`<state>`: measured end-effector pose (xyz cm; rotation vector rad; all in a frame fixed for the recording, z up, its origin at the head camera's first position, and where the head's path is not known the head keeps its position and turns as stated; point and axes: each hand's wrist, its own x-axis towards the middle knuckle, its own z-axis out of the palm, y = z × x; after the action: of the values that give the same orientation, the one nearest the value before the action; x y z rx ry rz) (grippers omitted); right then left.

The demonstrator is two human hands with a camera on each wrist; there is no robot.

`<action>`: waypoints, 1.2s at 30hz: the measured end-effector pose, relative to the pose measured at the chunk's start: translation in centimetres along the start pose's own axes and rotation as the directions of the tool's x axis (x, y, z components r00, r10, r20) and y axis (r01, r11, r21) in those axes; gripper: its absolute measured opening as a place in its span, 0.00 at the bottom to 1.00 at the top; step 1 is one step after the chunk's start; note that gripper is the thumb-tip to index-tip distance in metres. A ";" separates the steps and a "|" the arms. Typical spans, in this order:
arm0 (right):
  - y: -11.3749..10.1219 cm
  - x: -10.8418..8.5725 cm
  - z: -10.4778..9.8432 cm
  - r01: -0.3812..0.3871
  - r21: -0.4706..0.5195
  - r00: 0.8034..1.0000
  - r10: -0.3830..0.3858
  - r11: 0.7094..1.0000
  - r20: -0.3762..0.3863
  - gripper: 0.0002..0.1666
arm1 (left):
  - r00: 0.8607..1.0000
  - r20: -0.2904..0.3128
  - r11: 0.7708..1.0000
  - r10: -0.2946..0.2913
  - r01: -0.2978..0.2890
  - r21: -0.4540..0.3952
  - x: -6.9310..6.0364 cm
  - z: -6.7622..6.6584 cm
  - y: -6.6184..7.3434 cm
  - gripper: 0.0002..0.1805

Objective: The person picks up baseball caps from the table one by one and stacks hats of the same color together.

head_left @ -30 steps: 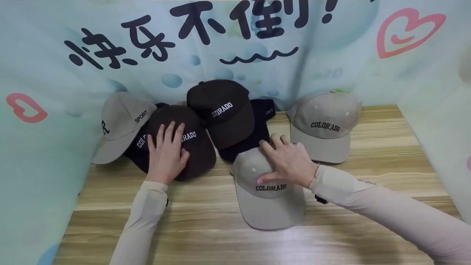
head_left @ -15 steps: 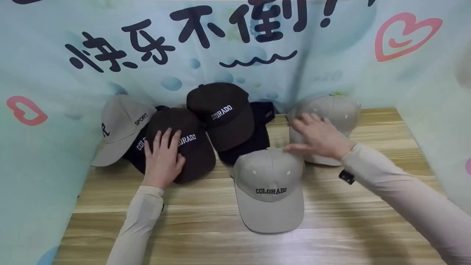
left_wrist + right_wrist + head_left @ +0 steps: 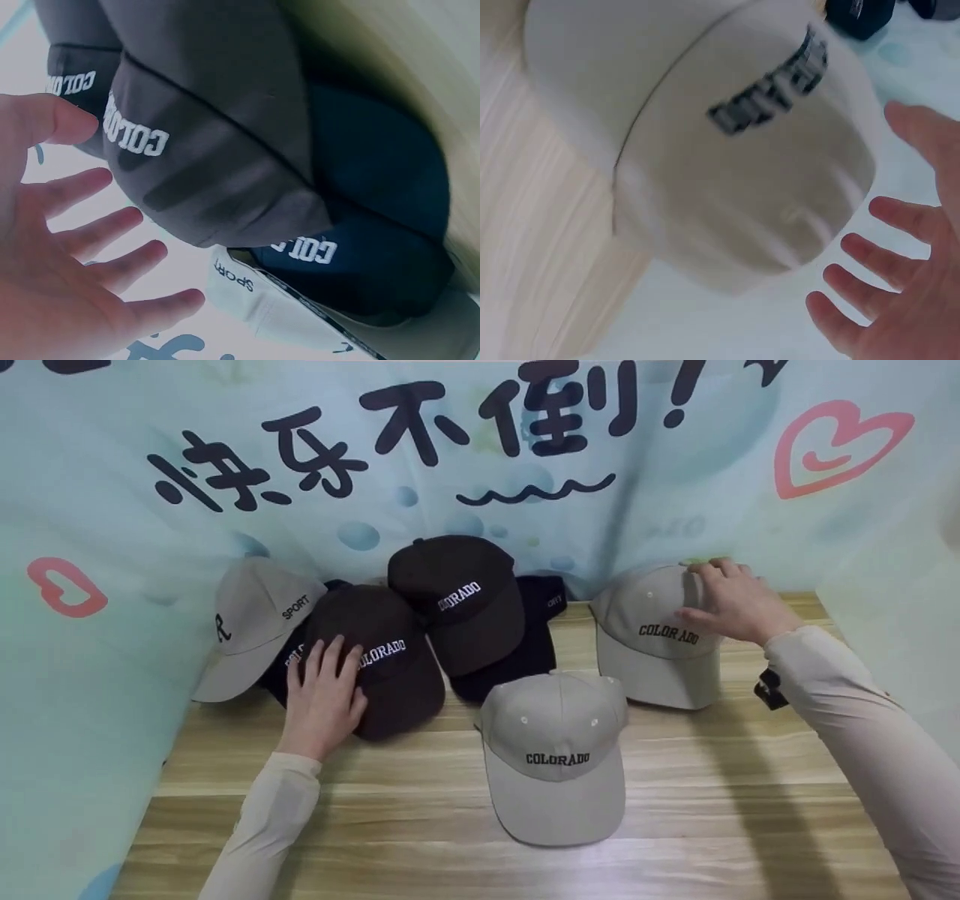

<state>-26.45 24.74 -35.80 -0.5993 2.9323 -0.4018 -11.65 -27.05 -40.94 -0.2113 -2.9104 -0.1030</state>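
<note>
My left hand has its fingers spread above a dark brown cap lettered COLORADO. In the left wrist view a gap shows between these fingers and the brown cap. My right hand is over the crown of a beige COLORADO cap at the back right. The right wrist view shows its fingers spread, apart from the beige cap. Another beige COLORADO cap sits alone at the front middle, brim toward me.
A beige SPORT cap leans at the far left, with a navy cap between it and the brown one. A second brown cap rests on a dark navy cap. A printed cloth encloses the wooden table.
My right hand has left the front beige cap and moved right and back to the other beige cap. The left hand has slid slightly left and down.
</note>
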 end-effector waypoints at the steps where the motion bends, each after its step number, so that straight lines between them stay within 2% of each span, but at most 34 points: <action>1: 0.3 0.0 0.1 -0.008 0.010 1.000 0.008 1.000 0.005 0.45 | 1.000 0.003 1.000 0.008 -0.008 0.012 -0.3 0.0 -0.1 0.30; 8: 2.1 1.0 0.6 -0.032 0.101 0.999 0.029 0.994 0.030 0.57 | 0.999 -0.015 0.998 0.052 -0.052 0.039 -1.3 0.1 -0.1 0.29; 14: 2.5 1.6 0.9 -0.084 0.174 0.994 0.070 0.981 0.084 0.68 | 0.994 -0.028 0.994 0.102 -0.101 0.040 -1.7 0.0 1.3 0.28; 17: 2.4 1.7 0.9 -0.103 0.185 0.993 0.091 0.977 0.076 0.69 | 0.987 -0.042 0.988 0.153 -0.152 0.035 -1.8 0.2 2.2 0.28; 20: 2.3 1.6 0.9 -0.098 0.197 0.995 0.089 0.976 0.055 0.65 | 0.974 -0.047 0.975 0.221 -0.220 0.031 -1.9 0.7 2.9 0.28; 24: 2.0 1.3 0.6 -0.050 0.170 0.999 0.047 0.984 0.018 0.58 | 0.952 -0.049 0.953 0.303 -0.302 0.019 -2.1 1.7 3.7 0.26; 28: 1.5 0.7 0.0 0.003 0.137 1.000 -0.001 0.991 -0.012 0.55 | 0.921 -0.074 0.923 0.382 -0.384 -0.012 -2.3 2.3 4.5 0.23; 31: 1.3 0.2 -0.6 0.041 0.117 0.999 -0.037 0.992 -0.030 0.54 | 0.888 -0.065 0.887 0.455 -0.459 -0.053 -2.5 2.5 5.4 0.22; 36: 1.2 -1.0 -1.5 0.082 0.064 0.995 -0.078 0.995 -0.060 0.53 | 0.827 -0.005 0.823 0.562 -0.560 -0.096 -3.0 3.1 7.1 0.19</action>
<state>-26.23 26.56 -34.63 -0.7101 2.9426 -0.5314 -8.38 -20.21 -44.20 -1.0796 -2.7305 -0.1370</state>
